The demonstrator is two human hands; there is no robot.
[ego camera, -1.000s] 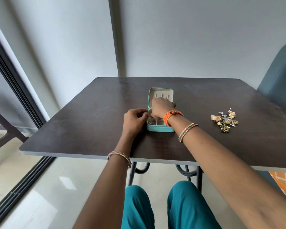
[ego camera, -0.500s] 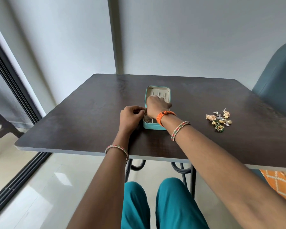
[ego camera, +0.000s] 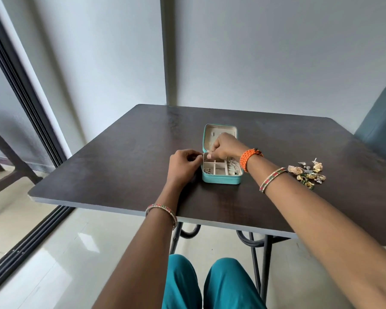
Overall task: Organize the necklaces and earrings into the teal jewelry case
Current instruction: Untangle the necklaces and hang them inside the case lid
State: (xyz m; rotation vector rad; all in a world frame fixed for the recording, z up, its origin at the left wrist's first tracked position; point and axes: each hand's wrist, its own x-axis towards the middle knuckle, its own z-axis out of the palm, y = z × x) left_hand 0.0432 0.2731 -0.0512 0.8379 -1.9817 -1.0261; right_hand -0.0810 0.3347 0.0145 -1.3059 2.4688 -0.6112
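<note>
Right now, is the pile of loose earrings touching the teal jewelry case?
Apart. The head view shows bare dark tabletop, crossed by the right forearm, between the teal jewelry case and the pile of loose earrings.

The open jewelry case sits mid-table, with the earring pile to its right.

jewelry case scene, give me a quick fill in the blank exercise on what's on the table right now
1. The lid of the teal jewelry case stands ____.
2. The pile of loose earrings lies on the table to the ____ of the case.
3. The right hand wears an ____ band at its wrist, above a beaded bangle.
4. The left hand rests against the case's ____ side.

Missing words: open; right; orange; left
</note>
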